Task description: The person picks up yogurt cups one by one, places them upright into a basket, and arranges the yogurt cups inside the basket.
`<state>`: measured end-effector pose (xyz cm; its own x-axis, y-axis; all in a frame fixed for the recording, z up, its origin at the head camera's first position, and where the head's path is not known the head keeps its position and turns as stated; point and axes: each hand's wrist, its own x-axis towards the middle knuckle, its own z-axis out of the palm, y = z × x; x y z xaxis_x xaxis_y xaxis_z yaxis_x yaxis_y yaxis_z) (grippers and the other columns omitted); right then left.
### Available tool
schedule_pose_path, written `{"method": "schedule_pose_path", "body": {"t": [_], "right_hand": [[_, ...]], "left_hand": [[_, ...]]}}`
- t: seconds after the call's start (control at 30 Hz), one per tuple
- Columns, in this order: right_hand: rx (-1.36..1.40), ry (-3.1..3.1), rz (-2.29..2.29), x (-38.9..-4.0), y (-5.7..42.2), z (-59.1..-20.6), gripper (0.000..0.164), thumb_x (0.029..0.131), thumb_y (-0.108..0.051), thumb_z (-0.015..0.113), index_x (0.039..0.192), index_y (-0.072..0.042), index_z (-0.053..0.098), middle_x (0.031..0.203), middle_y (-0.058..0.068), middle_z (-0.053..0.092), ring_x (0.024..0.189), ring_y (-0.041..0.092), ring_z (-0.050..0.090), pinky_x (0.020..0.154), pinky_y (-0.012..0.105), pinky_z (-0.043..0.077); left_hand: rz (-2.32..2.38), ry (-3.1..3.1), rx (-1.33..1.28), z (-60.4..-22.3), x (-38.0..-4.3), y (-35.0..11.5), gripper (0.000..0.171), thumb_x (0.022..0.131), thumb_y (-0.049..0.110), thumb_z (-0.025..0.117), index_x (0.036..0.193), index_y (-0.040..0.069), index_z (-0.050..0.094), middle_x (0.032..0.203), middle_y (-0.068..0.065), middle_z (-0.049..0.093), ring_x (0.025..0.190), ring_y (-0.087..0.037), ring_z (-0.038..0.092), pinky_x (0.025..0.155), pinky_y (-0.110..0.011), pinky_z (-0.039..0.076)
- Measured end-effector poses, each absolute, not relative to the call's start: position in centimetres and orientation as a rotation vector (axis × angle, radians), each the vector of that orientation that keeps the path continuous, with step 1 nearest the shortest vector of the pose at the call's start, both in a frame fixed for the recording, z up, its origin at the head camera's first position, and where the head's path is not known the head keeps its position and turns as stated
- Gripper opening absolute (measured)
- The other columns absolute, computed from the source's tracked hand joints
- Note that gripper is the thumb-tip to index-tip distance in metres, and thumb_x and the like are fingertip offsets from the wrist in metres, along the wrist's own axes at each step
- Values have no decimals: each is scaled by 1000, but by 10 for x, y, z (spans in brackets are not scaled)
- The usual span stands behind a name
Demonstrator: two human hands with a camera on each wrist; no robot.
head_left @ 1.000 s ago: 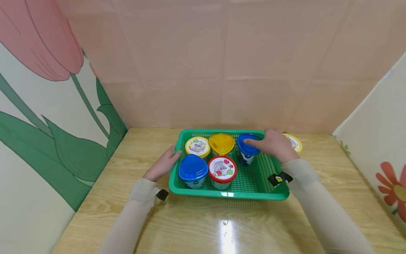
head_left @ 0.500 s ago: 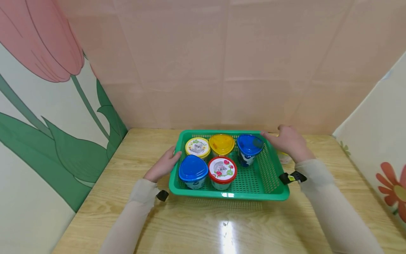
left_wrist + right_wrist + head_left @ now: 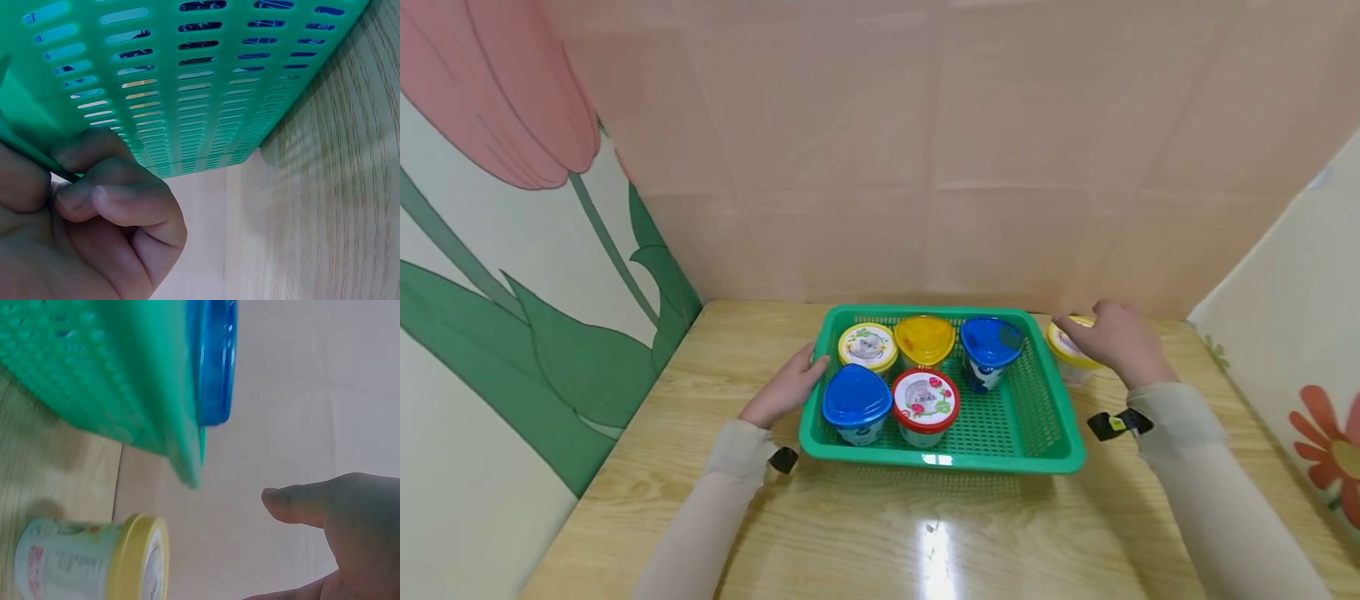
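My left hand (image 3: 784, 387) grips the left rim of a green plastic basket (image 3: 1000, 464); the left wrist view shows its fingers curled around the edge. My right hand (image 3: 1118, 342) hovers over a yellow-lidded tub (image 3: 1067, 348) that stands on the table outside the basket's right side. In the right wrist view a gap separates the extended thumb from the tub (image 3: 75, 559). In the basket's back row stand another yellow-lidded tub (image 3: 867, 346), a tub with an orange-yellow lid (image 3: 925, 337) and a blue-lidded cup (image 3: 991, 340). A second blue-lidded cup (image 3: 857, 398) and a red-rimmed tub (image 3: 927, 398) sit in front.
The basket stands on a wood-grain table (image 3: 820, 533) close to the pinkish back wall (image 3: 880, 167). Flower-printed panels (image 3: 512, 292) rise on the left and right. Bare basket floor (image 3: 985, 425) shows at the front right inside.
My right hand has let go of the blue-lidded cup at the basket's back right and moved right, over the outside tub. My left hand stays on the rim.
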<state>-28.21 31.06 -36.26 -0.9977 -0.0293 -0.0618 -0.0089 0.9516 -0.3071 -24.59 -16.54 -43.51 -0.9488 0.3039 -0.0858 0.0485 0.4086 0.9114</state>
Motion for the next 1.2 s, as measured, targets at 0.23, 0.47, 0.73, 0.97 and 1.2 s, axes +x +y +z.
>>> {"method": "schedule_pose_path", "body": {"t": [0.23, 0.47, 0.73, 0.97, 1.2], "right_hand": [[39, 3041, -499, -281, 321, -371, 101, 93, -73, 40, 129, 21, 43, 126, 47, 41, 107, 58, 44, 65, 57, 48], [72, 3042, -537, -280, 328, -380, 96, 84, -82, 48, 104, 12, 49, 96, 26, 50, 76, 35, 48, 50, 38, 40], [84, 3001, -519, -281, 335, -387, 110, 83, -84, 48, 120, 19, 41, 113, 42, 47, 91, 50, 52, 54, 44, 45], [106, 2958, -525, -284, 338, -393, 120, 80, -86, 49, 129, 22, 33, 122, 50, 41, 103, 61, 48, 60, 54, 48], [150, 2958, -519, -285, 337, -400, 122, 80, -84, 51, 133, 23, 27, 114, 48, 40, 96, 57, 49, 61, 56, 48]], "left_hand": [[1534, 2431, 307, -435, -246, -167, 54, 111, 29, 31, 157, 3, 19, 124, -20, 60, 80, -17, 70, 74, -36, 60], [1528, 2441, 292, -434, -246, -167, 54, 111, 30, 32, 156, 3, 21, 121, -20, 61, 79, -17, 70, 73, -36, 60], [1529, 2460, 305, -434, -246, -166, 51, 111, 29, 33, 155, 4, 25, 117, -19, 62, 78, -19, 71, 73, -36, 60], [1557, 2428, 319, -435, -245, -166, 53, 111, 28, 31, 157, 4, 20, 130, -22, 57, 90, -19, 70, 80, -37, 59], [1546, 2400, 326, -408, -233, -160, 52, 111, 18, 31, 155, -6, 17, 135, -28, 53, 94, -20, 69, 84, -38, 59]]}}
